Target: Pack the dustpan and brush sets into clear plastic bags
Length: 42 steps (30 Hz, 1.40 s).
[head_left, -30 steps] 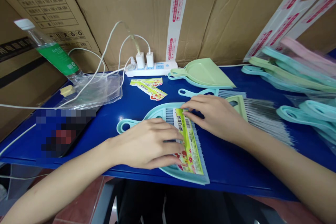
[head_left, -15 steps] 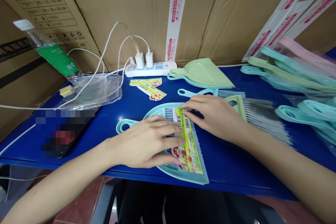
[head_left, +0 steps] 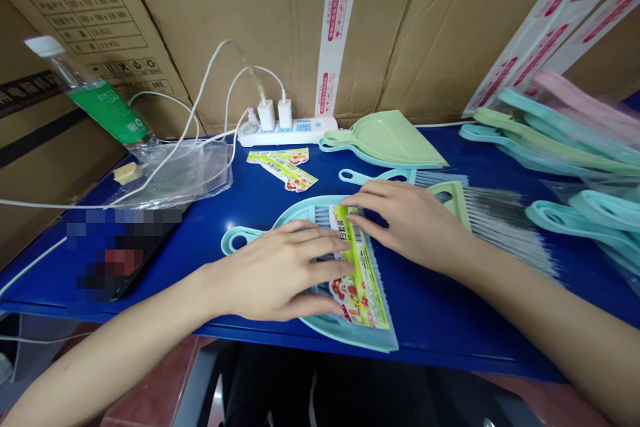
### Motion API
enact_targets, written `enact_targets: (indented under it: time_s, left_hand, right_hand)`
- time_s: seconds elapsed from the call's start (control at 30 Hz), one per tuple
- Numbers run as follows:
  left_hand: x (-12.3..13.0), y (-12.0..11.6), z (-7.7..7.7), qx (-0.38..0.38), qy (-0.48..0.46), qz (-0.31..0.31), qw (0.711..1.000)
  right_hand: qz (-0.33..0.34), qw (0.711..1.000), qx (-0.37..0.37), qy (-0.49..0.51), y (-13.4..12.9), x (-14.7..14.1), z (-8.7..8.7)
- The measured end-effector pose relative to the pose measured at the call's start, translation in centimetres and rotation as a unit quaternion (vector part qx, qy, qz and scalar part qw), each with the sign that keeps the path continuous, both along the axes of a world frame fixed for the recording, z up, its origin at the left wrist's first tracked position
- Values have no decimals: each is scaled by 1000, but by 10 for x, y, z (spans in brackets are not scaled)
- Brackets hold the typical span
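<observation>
Item 1: a printed paper label [head_left: 357, 273], long strip, yellow-green with red flowers and a barcode near its upper end, lying lengthwise on the bristles of a dustpan-and-brush set, its lower part reaching toward the pan's front lip. It is likely light, thin and limp, easy to crease or tear, and may slide on the bristles; the long edges look the safest place to take hold.

Item 2: an aqua plastic dustpan [head_left: 295, 213] with a matching brush's bristles [head_left: 323, 217] nested on it, on the blue counter [head_left: 440, 323] near its front edge. Looks light and fairly stiff, with the looped handle [head_left: 239, 241] the obvious hold.

Hands: the left hand [head_left: 277, 277] lies open, fingers extended across the label's lower part. The right hand [head_left: 405, 223] is also open, fingertips on the label's upper end and the brush. Neither closes into a grip.

Nearby: an aqua-handled brush [head_left: 375, 177], a pale green brush [head_left: 493, 213] with grey bristles, and a nested pale green dustpan [head_left: 385, 140]. Two loose labels [head_left: 283, 167] lie beyond the hands.

Further off: a white power strip [head_left: 285, 131] with two plug adapters, a clear plastic bag [head_left: 180, 177], a green-labelled bottle [head_left: 103, 103], bagged pastel handles [head_left: 560, 127] and cardboard cartons [head_left: 225, 27]. A pixelated object [head_left: 120, 253] cannot be identified.
</observation>
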<state>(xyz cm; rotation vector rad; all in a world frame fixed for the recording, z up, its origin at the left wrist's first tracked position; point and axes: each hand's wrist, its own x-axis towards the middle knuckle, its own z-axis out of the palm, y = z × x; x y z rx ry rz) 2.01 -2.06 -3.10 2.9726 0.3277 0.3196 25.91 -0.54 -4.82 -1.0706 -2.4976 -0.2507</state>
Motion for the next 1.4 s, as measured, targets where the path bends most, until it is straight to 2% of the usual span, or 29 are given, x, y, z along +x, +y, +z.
enact_targets:
  time_s: [0.17,0.57,0.77,0.87,1.0,1.23,1.4]
  left_hand:
    - [0,0,0,-2,7,-1,1000]
    - [-1,-1,1,-3,11,5,1000]
    - [0,-1,0,-1,10,1,1000]
    - [0,0,0,3,11,0,1000]
    - [-1,-1,1,8,9,-3,1000]
    - [0,0,1,-5,15,-12,1000]
    - [0,0,1,-3,13,-14,1000]
  right_hand:
    - [-2,1000,-1,10,-1,0,1]
    - [54,998,7,20,0,-1,-3]
    - [97,994,48,11,0,-1,1]
    - [131,991,9,0,1,-2,2]
    - [127,991,-33,5,1,-2,1]
    - [122,992,-25,11,0,-2,1]
    - [146,988,-38,25,-1,-2,3]
